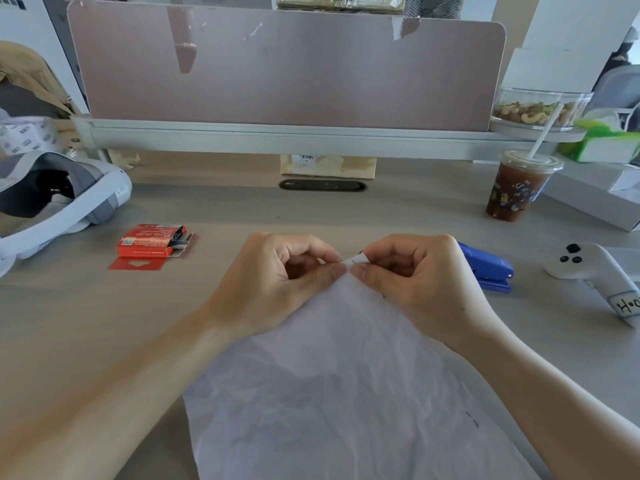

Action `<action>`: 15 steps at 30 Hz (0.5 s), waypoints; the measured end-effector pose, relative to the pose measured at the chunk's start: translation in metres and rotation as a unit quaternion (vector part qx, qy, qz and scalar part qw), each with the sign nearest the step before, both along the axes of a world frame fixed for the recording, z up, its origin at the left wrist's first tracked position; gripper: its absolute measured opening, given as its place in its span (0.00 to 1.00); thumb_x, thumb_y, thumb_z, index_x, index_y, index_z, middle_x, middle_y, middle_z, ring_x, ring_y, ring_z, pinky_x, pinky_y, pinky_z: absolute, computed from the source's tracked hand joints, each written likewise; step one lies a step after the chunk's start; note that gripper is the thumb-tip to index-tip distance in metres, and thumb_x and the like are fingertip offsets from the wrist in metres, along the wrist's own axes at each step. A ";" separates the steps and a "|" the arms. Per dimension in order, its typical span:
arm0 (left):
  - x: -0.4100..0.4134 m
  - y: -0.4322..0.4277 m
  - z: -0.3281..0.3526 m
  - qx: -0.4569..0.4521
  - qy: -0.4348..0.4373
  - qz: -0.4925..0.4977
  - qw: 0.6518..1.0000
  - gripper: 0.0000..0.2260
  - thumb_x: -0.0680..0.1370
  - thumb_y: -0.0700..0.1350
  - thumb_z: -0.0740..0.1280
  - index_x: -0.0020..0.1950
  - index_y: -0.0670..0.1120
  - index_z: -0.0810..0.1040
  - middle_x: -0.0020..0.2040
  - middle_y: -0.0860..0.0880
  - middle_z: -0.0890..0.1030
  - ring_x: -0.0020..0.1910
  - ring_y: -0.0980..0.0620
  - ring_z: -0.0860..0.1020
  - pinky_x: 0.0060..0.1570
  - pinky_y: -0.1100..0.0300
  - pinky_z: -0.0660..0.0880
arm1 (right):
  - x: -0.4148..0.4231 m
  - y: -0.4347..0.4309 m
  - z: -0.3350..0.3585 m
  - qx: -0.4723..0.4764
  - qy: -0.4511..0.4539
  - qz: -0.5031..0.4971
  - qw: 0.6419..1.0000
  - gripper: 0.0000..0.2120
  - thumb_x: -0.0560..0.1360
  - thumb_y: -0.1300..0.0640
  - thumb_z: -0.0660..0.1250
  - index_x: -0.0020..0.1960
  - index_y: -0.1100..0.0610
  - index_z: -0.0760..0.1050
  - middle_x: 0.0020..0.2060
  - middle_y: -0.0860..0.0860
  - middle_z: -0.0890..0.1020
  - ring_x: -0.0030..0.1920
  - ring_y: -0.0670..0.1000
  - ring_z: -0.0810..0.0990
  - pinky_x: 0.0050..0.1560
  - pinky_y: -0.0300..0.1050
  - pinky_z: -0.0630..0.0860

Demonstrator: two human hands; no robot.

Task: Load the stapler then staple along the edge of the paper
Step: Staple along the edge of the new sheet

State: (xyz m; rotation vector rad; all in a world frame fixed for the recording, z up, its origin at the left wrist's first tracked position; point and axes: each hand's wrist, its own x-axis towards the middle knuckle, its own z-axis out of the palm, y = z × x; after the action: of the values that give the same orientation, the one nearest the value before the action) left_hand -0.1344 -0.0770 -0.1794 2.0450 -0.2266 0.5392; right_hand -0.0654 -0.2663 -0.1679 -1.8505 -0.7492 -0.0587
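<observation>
Left hand (277, 271) and right hand (412, 268) both pinch the far corner of the crumpled white paper sheet (332, 393) at frame centre. The blue plastic stapler (488, 268) lies just right of them.

Left hand (277, 275) and right hand (412, 271) pinch the far corner of crumpled paper (346, 393); blue stapler (488, 268) lies behind the right hand on the desk (86, 306).

Crinkled matt paper (346, 375), glossy blue plastic stapler (488, 268), smooth matt desk (104, 306)
</observation>
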 end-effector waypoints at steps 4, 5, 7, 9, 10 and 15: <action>0.001 0.002 0.001 0.000 0.010 0.014 1.000 0.03 0.75 0.47 0.72 0.43 0.49 0.84 0.30 0.47 0.83 0.27 0.57 0.73 0.28 0.67 0.67 | -0.001 -0.001 0.005 -0.016 0.031 0.017 0.999 0.04 0.70 0.57 0.77 0.42 0.51 0.82 0.33 0.51 0.86 0.30 0.49 0.81 0.34 0.45 0.78; 0.001 0.003 0.001 -0.005 0.012 0.018 1.000 0.03 0.75 0.46 0.72 0.43 0.48 0.84 0.30 0.48 0.83 0.27 0.57 0.74 0.28 0.67 0.67 | -0.001 -0.002 0.007 -0.048 0.057 0.041 0.996 0.05 0.70 0.55 0.76 0.45 0.51 0.82 0.34 0.54 0.86 0.32 0.54 0.82 0.35 0.50 0.79; 0.002 0.003 0.004 -0.017 0.026 0.023 0.999 0.04 0.76 0.46 0.71 0.42 0.48 0.83 0.29 0.47 0.81 0.27 0.56 0.72 0.27 0.65 0.66 | 0.002 -0.005 0.006 -0.137 0.092 0.082 0.983 0.07 0.73 0.52 0.74 0.45 0.56 0.83 0.37 0.61 0.85 0.32 0.56 0.80 0.35 0.55 0.77; 0.003 0.006 0.008 -0.074 0.081 0.017 0.994 0.10 0.76 0.53 0.69 0.44 0.47 0.82 0.30 0.39 0.78 0.27 0.50 0.70 0.27 0.63 0.63 | 0.009 -0.008 0.004 -0.155 0.099 0.063 0.981 0.13 0.73 0.50 0.73 0.41 0.61 0.83 0.39 0.67 0.83 0.32 0.54 0.76 0.34 0.52 0.73; 0.004 0.010 0.010 -0.125 0.129 0.010 0.984 0.14 0.76 0.57 0.67 0.45 0.47 0.82 0.30 0.39 0.77 0.27 0.50 0.70 0.27 0.63 0.63 | 0.013 -0.010 0.004 -0.125 0.107 0.041 0.985 0.13 0.73 0.51 0.73 0.41 0.62 0.83 0.39 0.67 0.83 0.32 0.54 0.76 0.35 0.51 0.73; 0.004 0.033 0.008 -0.278 0.284 -0.068 0.915 0.34 0.73 0.70 0.59 0.64 0.44 0.77 0.59 0.33 0.78 0.50 0.31 0.76 0.45 0.50 0.71 | 0.031 -0.022 0.005 0.015 0.154 -0.046 0.987 0.16 0.74 0.53 0.73 0.42 0.68 0.80 0.43 0.72 0.81 0.35 0.56 0.76 0.39 0.53 0.74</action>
State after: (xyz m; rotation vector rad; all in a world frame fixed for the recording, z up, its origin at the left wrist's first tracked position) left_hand -0.1299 -0.0439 -0.1715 1.5266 0.1270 -0.0950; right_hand -0.0341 -0.2878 -0.1627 -1.8105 -0.4447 0.1533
